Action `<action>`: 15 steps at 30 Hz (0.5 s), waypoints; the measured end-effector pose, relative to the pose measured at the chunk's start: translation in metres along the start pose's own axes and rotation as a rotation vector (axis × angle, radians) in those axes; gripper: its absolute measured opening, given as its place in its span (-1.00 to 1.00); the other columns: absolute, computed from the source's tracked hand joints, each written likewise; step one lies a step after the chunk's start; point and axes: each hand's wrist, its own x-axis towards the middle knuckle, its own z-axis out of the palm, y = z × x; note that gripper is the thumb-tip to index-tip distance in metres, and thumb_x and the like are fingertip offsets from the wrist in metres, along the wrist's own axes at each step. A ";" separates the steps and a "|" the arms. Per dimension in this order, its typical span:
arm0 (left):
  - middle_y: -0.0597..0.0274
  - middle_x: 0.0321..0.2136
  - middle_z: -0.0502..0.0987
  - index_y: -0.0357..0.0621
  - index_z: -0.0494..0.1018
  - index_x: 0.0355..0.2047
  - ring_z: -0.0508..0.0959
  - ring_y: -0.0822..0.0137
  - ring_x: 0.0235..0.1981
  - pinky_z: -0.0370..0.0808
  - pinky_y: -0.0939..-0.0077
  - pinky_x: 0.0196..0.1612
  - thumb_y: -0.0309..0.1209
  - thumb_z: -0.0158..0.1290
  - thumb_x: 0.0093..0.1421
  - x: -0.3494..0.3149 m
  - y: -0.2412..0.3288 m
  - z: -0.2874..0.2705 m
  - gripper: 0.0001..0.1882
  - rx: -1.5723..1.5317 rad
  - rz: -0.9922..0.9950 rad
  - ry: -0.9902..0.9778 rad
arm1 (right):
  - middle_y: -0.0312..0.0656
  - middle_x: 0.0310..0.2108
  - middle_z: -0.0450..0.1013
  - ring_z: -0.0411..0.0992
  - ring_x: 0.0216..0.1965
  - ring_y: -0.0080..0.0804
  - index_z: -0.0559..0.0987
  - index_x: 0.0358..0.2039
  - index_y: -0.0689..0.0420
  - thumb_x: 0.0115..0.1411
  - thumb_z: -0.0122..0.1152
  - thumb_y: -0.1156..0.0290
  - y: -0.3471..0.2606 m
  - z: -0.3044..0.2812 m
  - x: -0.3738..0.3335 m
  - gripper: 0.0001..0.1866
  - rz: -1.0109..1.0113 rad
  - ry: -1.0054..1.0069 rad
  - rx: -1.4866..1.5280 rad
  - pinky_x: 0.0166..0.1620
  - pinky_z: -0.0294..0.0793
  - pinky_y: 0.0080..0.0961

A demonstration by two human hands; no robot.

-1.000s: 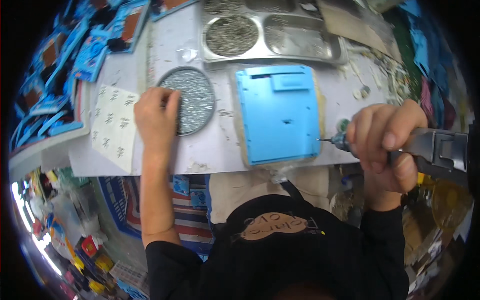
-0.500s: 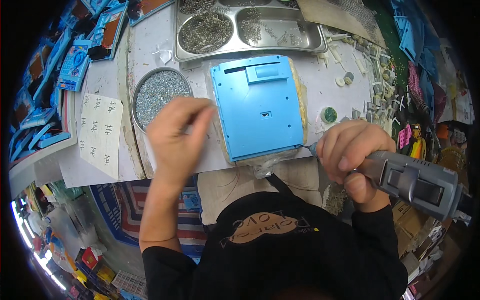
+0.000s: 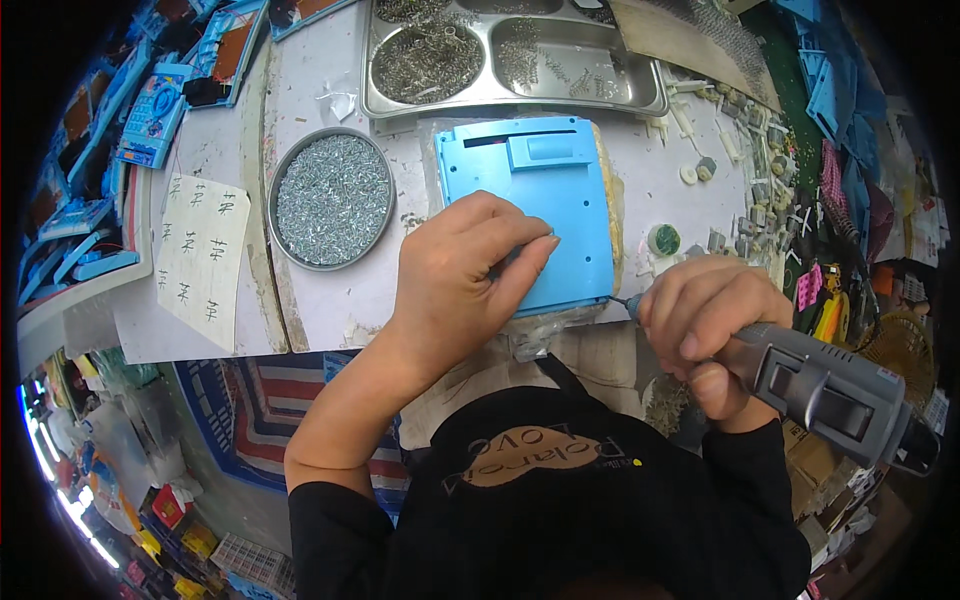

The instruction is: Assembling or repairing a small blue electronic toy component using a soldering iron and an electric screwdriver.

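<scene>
Hands meet at the near edge of the counter (image 3: 320,300), both busy with a blue plastic panel (image 3: 545,190) that lies flat in front of the person. The left hand (image 3: 465,270) rests on the panel's near left part, fingers curled and pinched together over its surface; what they pinch is too small to tell. The right hand (image 3: 705,325) is clamped around a grey electric screwdriver (image 3: 830,390), whose tip touches the panel's near right corner. A round tin of small silver screws (image 3: 332,197) sits just left of the panel. A steel compartment tray (image 3: 510,60) with more metal parts stands beyond it, and a white paper sheet (image 3: 203,255) lies further left.
</scene>
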 end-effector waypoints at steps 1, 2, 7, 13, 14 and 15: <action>0.20 -0.43 0.61 -0.16 0.65 -0.36 0.59 0.27 -0.51 0.52 0.47 -0.45 -0.55 0.31 0.09 0.000 0.001 0.000 -0.90 -0.006 -0.012 0.002 | -0.24 -0.58 0.47 0.46 -0.60 -0.37 0.50 -0.28 0.19 0.12 0.39 0.58 0.003 0.000 0.000 -0.78 -0.006 -0.006 0.000 -0.46 0.48 -0.45; 0.20 -0.42 0.61 -0.16 0.65 -0.35 0.59 0.27 -0.50 0.52 0.46 -0.44 -0.56 0.31 0.08 0.000 0.002 0.000 -0.89 -0.011 -0.025 0.004 | -0.23 -0.58 0.47 0.47 -0.60 -0.37 0.50 -0.29 0.19 0.11 0.39 0.60 0.004 0.001 0.000 -0.78 -0.013 -0.007 0.000 -0.47 0.48 -0.45; 0.19 -0.42 0.60 -0.18 0.65 -0.36 0.61 0.26 -0.46 0.53 0.46 -0.41 -0.56 0.32 0.07 0.002 -0.005 0.005 -0.89 0.020 0.047 -0.053 | -0.25 -0.64 0.44 0.43 -0.66 -0.37 0.49 -0.36 0.15 0.11 0.39 0.57 0.005 0.012 0.003 -0.80 -0.041 0.028 -0.062 -0.53 0.44 -0.47; 0.20 -0.45 0.55 -0.15 0.61 -0.41 0.59 0.16 -0.44 0.53 0.33 -0.37 -0.51 0.32 0.05 0.001 -0.013 0.012 -0.90 0.139 0.103 -0.083 | -0.32 -0.68 0.42 0.37 -0.70 -0.44 0.45 -0.41 0.06 0.20 0.42 0.32 0.008 0.001 0.010 -0.74 0.027 0.020 0.034 -0.51 0.44 -0.50; 0.20 -0.46 0.53 -0.14 0.59 -0.42 0.59 0.14 -0.42 0.53 0.29 -0.36 -0.50 0.31 0.05 0.000 -0.013 0.012 -0.90 0.126 0.089 -0.082 | -0.32 -0.68 0.42 0.37 -0.69 -0.44 0.45 -0.43 0.04 0.21 0.42 0.31 0.006 0.001 0.013 -0.73 0.016 0.052 0.062 -0.50 0.43 -0.52; 0.20 -0.45 0.53 -0.14 0.59 -0.42 0.59 0.14 -0.42 0.53 0.29 -0.36 -0.50 0.31 0.06 0.001 -0.013 0.012 -0.90 0.124 0.092 -0.083 | -0.33 -0.68 0.42 0.37 -0.69 -0.44 0.45 -0.44 0.03 0.21 0.43 0.29 0.004 0.001 0.019 -0.72 0.000 0.080 0.088 -0.49 0.42 -0.54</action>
